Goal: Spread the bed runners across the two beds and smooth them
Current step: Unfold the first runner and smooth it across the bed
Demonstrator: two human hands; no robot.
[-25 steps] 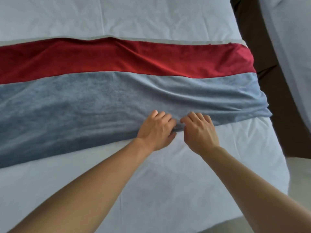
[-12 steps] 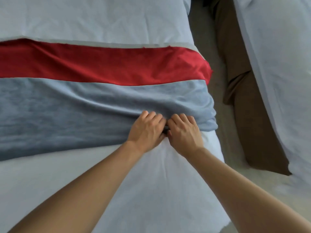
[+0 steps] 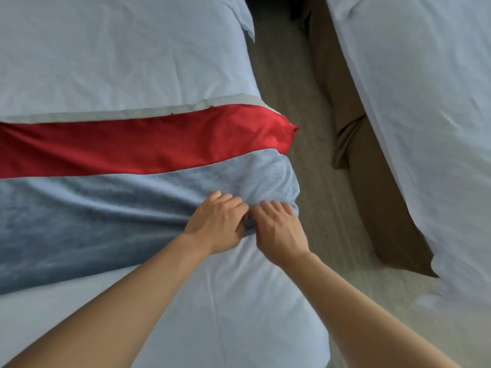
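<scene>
my single head-worn camera looks steeply down and forward from close above the near bed (image 3: 132,62), with the second bed (image 3: 425,102) cropped at the right edge.

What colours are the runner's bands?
The runner has a red band along the far side and a wider grey-blue one nearer the hands; the head view shows it.

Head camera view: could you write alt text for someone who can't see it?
Left hand and right hand pinch the near edge of a red and blue-grey bed runner lying across a white bed. A second white bed stands right.
</scene>
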